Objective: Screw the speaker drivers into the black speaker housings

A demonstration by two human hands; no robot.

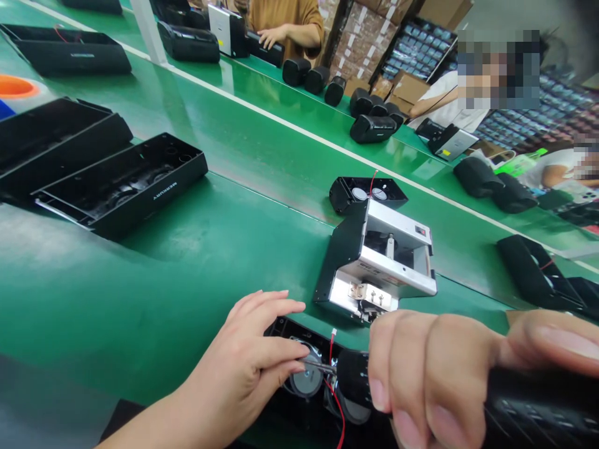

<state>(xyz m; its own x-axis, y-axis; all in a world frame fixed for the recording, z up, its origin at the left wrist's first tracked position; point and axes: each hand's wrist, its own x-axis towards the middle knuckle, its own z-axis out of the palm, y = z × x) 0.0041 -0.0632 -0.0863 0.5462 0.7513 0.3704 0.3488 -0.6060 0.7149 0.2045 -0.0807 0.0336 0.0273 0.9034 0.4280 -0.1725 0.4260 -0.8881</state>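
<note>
The electric screwdriver [353, 376] is located at lower right, over the worktop [224, 262]. Any marking on its black body is too small to read. Its long axis runs nearly level across the view, sloping down to the right; the bit [322, 366] points left.

Hands: the right hand [430, 368] is wrapped fully around the screwdriver body. The left hand [255, 349] is partly open, with thumb and forefinger closed on the bit near its tip and the other fingers extended. Whether a screw is also held cannot be told.

Directly below is an open black housing [309, 335], partly hidden by both hands. It contains a round speaker driver [306, 381], a second driver beside it and a red wire [339, 408] with a white connector [334, 332].

Just behind stands a silver-and-black machine [397, 268]; the lettering on its crossbar is illegible. Behind it, a smaller open housing [339, 194] contains two pale discs and a red wire.

At left, a long open housing [140, 212] carries white lettering, apparently "MERKURY", on its front wall. Across the worktop, a co-worker's hand [274, 36] rests on a black unit [265, 50].
</note>
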